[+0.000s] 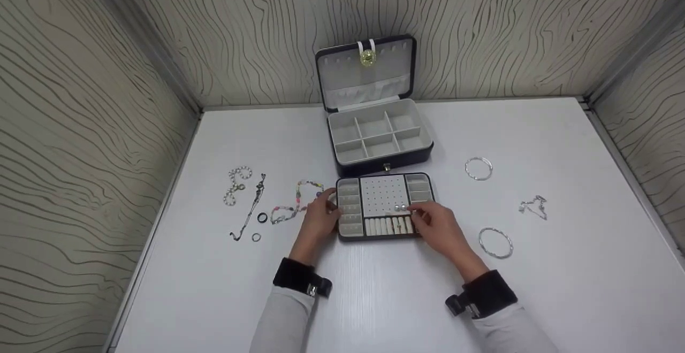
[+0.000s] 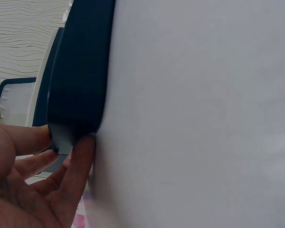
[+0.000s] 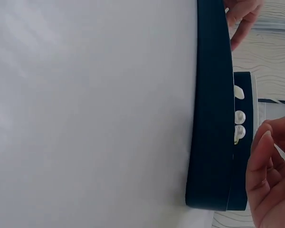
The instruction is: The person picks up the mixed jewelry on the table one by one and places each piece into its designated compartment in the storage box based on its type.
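Observation:
A dark-edged jewelry tray [image 1: 350, 238] lies on the table, with side compartments, a perforated earring panel [image 1: 377, 192] and padded ring slots [image 1: 380, 227]. My left hand [image 1: 320, 218] grips its left end, thumb on the rim and fingers lower on the side, as the left wrist view shows. Two pearl earrings [image 3: 240, 124] sit on the panel's lower right part, and a white petal-shaped piece [image 3: 239, 92] is beside them. Close by the pearls is my right hand [image 1: 439, 227], thumb and index tips together; nothing shows between them. A small ring [image 1: 398, 227] sits in the slots.
Behind the tray stands a jewelry box [image 1: 385, 159] with its lid up. Left lie a pearl bracelet [image 1: 231, 187], a dark chain [image 1: 249, 214], two rings [image 1: 262, 217] and a colorful beaded strand [image 1: 298, 203]. Right lie two bangles [image 1: 495, 255] and a silver chain [image 1: 535, 206].

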The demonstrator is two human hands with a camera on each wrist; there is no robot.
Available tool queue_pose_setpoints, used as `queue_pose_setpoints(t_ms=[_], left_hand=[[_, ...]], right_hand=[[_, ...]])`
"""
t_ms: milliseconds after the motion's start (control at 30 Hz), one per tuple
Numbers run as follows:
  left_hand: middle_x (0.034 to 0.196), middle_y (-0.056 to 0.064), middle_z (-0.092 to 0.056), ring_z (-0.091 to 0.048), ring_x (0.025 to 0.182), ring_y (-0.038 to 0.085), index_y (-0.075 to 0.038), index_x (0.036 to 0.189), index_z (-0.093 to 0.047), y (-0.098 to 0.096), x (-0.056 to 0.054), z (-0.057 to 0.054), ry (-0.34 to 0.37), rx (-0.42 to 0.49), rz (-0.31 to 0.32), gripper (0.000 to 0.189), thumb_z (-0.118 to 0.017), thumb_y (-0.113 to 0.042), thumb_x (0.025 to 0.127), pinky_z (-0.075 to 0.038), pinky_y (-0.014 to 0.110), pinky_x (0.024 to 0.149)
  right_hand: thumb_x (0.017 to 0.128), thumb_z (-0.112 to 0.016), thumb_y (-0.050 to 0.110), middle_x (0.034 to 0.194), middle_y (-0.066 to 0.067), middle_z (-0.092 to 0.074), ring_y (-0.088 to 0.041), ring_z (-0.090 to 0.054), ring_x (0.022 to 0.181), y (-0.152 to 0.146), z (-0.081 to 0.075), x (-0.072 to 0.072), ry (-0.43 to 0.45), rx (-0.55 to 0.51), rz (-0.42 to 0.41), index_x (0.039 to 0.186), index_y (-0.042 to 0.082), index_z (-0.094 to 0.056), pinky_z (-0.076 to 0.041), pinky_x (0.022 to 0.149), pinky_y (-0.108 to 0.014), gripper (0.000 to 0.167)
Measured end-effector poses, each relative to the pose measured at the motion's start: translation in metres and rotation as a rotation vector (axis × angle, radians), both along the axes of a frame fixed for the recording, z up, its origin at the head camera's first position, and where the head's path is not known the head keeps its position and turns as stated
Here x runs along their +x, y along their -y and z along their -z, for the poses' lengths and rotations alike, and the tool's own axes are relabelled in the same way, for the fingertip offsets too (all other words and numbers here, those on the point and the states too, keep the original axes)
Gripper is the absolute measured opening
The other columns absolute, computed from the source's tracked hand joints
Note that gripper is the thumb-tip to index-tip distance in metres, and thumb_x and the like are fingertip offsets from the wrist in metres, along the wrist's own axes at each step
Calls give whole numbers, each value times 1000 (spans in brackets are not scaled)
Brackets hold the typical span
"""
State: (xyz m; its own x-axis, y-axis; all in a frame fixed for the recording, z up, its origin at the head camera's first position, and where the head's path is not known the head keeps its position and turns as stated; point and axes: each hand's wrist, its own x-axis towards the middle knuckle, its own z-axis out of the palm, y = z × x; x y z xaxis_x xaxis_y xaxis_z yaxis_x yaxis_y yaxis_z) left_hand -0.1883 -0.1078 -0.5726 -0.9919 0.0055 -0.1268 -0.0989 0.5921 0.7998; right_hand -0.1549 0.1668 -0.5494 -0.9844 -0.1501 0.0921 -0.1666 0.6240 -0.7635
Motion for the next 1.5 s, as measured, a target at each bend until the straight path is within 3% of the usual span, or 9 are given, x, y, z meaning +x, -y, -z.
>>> queue_pose_setpoints(t_ms=[233, 367, 633, 800, 933, 1300, 1500], left_hand=[[92, 6, -63, -56, 75, 17, -7, 139, -52, -1, 0, -1, 6, 3, 5, 51, -63, -4, 90, -47, 36, 72], [91, 5, -63, -56, 75, 17, -8, 139, -52, -3, -1, -1, 16, 1, 1, 51, -64, -5, 90, -47, 35, 72], [91, 5, -63, -56, 73, 16, -8, 139, -52, -3, -2, 0, 4, -1, 12, 50, -64, -6, 91, -48, 35, 70], [90, 6, -62, -56, 76, 17, -6, 139, -52, -3, -2, 1, -11, 4, 21, 51, -63, -4, 90, -48, 35, 71], [91, 5, -61, -56, 78, 18, -5, 140, -51, -3, -1, 0, -32, -9, 31, 52, -62, -2, 90, -48, 35, 71], [93, 7, -59, -53, 81, 19, 0, 141, -49, 3, 9, 0, -83, -29, 79, 49, -58, -4, 93, -46, 39, 78], [102, 14, -62, -59, 90, 24, 4, 136, -53, 12, 18, -9, -105, -74, 79, 47, -63, -4, 91, -49, 42, 82]], right_hand=[[89, -61, -4, 90, -10, -63, -21, -57, 77, -21, 8, -10, -83, 13, 199, 110, -1, -68, -47, 66, -32, 23], [91, -60, -3, 91, -14, -61, -26, -60, 83, -29, 14, -13, -74, 37, 258, 117, -4, -65, -50, 72, -39, 27], [98, -56, 6, 108, -19, -63, -31, -64, 96, -40, 19, -18, 122, 25, 204, 138, 1, -53, -51, 76, -40, 41], [99, -56, 8, 112, -22, -64, -35, -62, 104, -48, 18, -23, 195, 13, 126, 141, 4, -52, -49, 82, -44, 43], [99, -57, 10, 115, -23, -63, -36, -60, 108, -51, 18, -27, 238, -17, 114, 142, 4, -52, -47, 89, -46, 44], [96, -60, 10, 112, -20, -65, -29, -62, 100, -46, 20, -27, 249, -58, 156, 139, 7, -56, -46, 82, -36, 43], [96, -59, 11, 113, -20, -65, -29, -61, 100, -46, 22, -26, 255, -50, 174, 139, 8, -56, -47, 80, -35, 43]])
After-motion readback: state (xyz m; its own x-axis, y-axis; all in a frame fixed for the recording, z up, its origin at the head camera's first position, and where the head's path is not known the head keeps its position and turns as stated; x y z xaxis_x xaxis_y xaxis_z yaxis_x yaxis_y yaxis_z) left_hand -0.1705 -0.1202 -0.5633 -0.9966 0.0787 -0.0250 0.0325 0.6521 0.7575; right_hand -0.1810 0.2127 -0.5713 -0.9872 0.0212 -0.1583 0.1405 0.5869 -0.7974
